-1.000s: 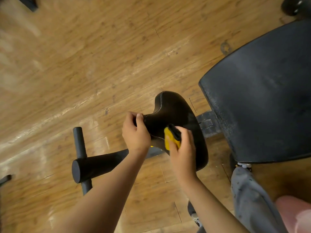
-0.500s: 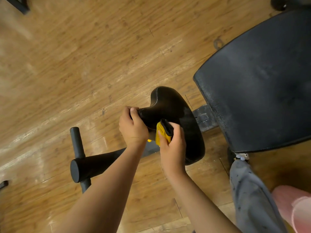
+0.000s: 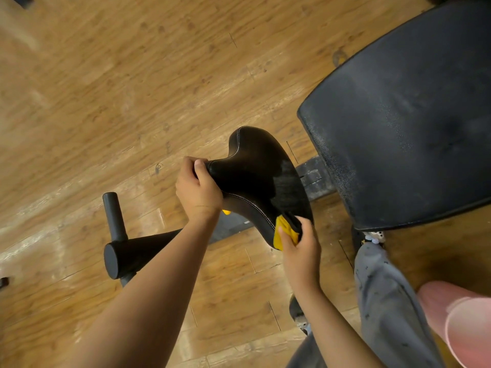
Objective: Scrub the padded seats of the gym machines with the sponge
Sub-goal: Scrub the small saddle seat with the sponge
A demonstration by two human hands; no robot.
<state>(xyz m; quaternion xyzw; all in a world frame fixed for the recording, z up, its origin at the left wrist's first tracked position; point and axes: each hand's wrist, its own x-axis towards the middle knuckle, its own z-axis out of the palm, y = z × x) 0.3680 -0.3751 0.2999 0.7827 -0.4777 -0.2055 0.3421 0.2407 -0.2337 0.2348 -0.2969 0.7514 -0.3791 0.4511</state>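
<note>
A black padded saddle seat (image 3: pixel 255 176) with white stitching stands in the middle of the view over a wooden floor. My left hand (image 3: pixel 198 192) grips its narrow nose. My right hand (image 3: pixel 300 245) holds a yellow sponge with a dark scrub side (image 3: pixel 287 231) pressed against the seat's near rear edge. A dull wet patch shows on the seat's wide part beside the sponge. A large black padded bench seat (image 3: pixel 409 120) fills the upper right.
A black foam roller and bar (image 3: pixel 125 251) of the machine frame sit lower left. The machine's metal bracket (image 3: pixel 313 179) joins seat and bench. My grey trouser leg (image 3: pixel 385 301) and shoes are at the lower right, on wooden floor (image 3: pixel 119 88).
My right hand slid the sponge from the seat's middle near the nose back and right to its near rear edge. The left hand kept its grip on the nose.
</note>
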